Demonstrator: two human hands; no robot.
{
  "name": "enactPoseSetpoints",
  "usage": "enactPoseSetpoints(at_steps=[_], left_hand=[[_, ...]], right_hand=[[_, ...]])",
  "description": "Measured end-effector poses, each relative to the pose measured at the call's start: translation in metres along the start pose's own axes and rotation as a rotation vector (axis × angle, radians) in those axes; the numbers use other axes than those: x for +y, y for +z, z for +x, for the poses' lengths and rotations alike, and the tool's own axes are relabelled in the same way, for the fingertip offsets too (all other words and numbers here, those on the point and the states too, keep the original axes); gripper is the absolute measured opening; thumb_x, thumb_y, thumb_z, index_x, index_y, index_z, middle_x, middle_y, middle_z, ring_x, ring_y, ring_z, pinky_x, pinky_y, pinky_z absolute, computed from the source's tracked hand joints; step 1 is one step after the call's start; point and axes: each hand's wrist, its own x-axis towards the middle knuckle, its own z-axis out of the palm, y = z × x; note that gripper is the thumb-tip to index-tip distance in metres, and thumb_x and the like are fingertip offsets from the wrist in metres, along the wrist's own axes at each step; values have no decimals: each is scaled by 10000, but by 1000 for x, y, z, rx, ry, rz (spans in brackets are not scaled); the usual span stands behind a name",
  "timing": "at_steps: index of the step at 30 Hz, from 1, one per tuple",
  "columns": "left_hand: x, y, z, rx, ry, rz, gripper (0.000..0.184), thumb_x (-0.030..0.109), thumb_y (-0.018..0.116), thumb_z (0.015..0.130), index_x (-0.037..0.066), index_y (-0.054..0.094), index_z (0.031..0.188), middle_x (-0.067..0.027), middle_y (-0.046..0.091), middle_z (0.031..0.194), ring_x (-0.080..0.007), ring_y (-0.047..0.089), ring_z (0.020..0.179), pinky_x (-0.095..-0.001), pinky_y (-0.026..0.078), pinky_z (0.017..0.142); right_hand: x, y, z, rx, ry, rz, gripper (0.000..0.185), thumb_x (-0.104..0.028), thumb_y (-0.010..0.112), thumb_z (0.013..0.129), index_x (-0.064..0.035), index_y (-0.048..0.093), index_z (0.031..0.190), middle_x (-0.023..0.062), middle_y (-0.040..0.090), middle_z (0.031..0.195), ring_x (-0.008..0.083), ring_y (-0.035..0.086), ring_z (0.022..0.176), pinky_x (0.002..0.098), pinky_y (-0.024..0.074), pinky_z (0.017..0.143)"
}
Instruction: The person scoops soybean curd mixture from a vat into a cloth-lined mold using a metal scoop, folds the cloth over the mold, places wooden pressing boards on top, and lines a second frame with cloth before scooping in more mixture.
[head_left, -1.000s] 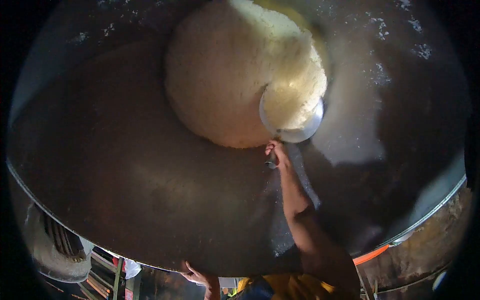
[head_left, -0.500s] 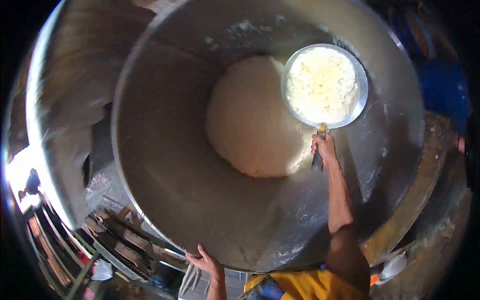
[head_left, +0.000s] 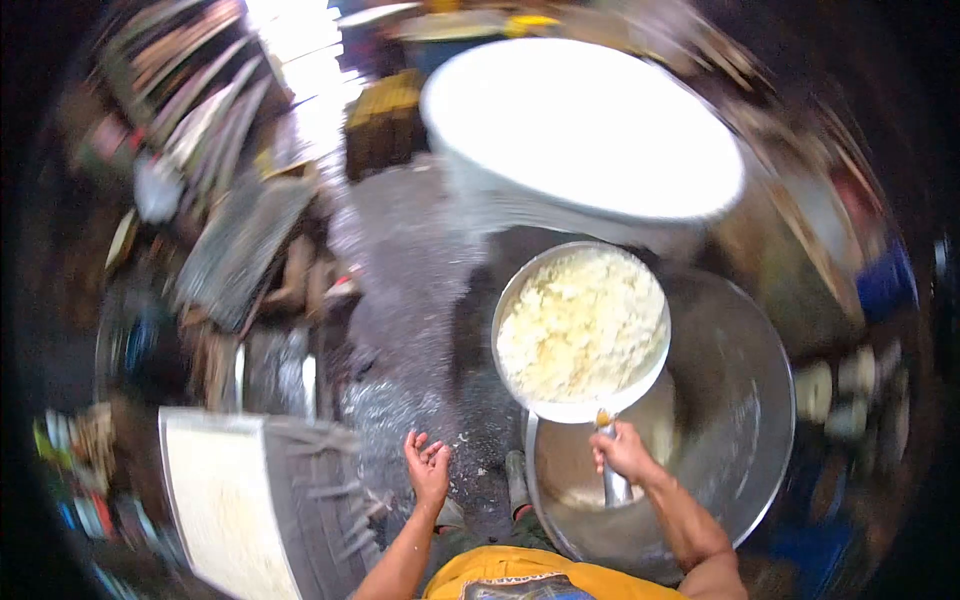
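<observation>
My right hand (head_left: 627, 455) grips the handle of a round metal pan (head_left: 584, 411) heaped with pale, crumbly white-yellow stuff (head_left: 585, 325). The pan is held out over the far left rim of a big metal vat (head_left: 745, 400). Inside the vat, a pale mass shows at the bottom, partly covered by the pan. To the left, my left hand (head_left: 428, 468) hangs in the air above the floor, fingers apart and slightly curled, holding nothing. Below it and to its left is a crate (head_left: 225, 500) with a pale top and slatted side.
A large white-topped round container (head_left: 590, 130) stands beyond the pan. Wet grey floor (head_left: 400, 230) runs between it and a board (head_left: 245, 250) on the left. Racks (head_left: 190, 90) stand at the upper left, and a blue container (head_left: 886, 280) at the far right.
The view has swung left. The filled pan has come up out of the vat and over its rim, still in my right hand. My left hand has left the vat's edge.
</observation>
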Motion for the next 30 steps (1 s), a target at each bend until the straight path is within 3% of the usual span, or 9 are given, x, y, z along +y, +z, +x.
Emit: enactPoseSetpoints(at_steps=[8,13,18,19,21,23,25,28,30], left_hand=[[-34,-259,-7,534,-22,-951,444,221,551,916,13,425,1287,-170,486,1278,-276,515,1158,-377,442,968],[5,-338,-22,418,136,-591,515,259,595,845,-3,460,1268,-178,505,1287,-263,492,1204,-385,391,1017],[9,-350,-24,366,-166,508,626,262,666,743,-31,470,1261,-207,505,1298,-242,453,1266,-379,331,1075],[-8,-340,-31,575,43,489,647,249,698,704,-26,482,1247,-194,528,1280,-236,469,1254,-368,324,1077],[-31,-329,-26,835,90,262,612,233,721,706,8,505,1232,-145,560,1258,-213,481,1243,-366,299,1088],[-16,-322,-6,915,-236,-165,498,225,701,790,67,525,1228,-73,579,1251,-179,475,1246,-382,262,1104],[-81,-298,7,830,-198,-966,353,211,661,860,102,548,1177,-18,600,1196,-141,514,1171,-418,287,1084],[-48,-303,3,791,145,-1717,243,211,651,885,122,570,1096,13,619,1113,-112,555,1071,-438,329,1050],[-37,-311,2,805,39,-1720,214,216,674,854,122,566,1013,1,624,1030,-135,549,1036,-410,348,1022]], right_hand=[[-32,357,-39,-703,357,-349,88,-62,562,896,-26,492,857,43,502,661,123,492,536,282,447,481],[2,559,-52,-1107,443,-648,180,-115,556,909,-42,519,749,18,509,592,115,503,493,260,431,476],[50,685,-43,-1206,408,-870,227,-118,551,902,-25,553,695,41,551,583,113,531,479,240,440,455],[56,702,-45,-1137,442,-935,214,-112,556,898,-14,560,708,47,556,585,113,534,472,243,448,449],[66,728,-40,-1122,460,-943,198,-103,560,890,-4,571,718,56,552,573,133,534,464,262,464,456],[67,743,-38,-1073,429,-975,212,-102,563,878,-4,568,690,65,551,573,147,536,461,282,472,451],[47,756,-49,-1013,365,-984,230,-89,563,858,-9,555,643,78,547,577,157,540,464,308,475,442],[58,754,-3,-919,-94,-924,166,-92,559,852,34,561,743,94,553,595,188,553,472,331,466,437],[34,754,14,-657,-502,-985,178,-87,572,856,69,507,911,113,589,654,199,593,516,363,481,463]])
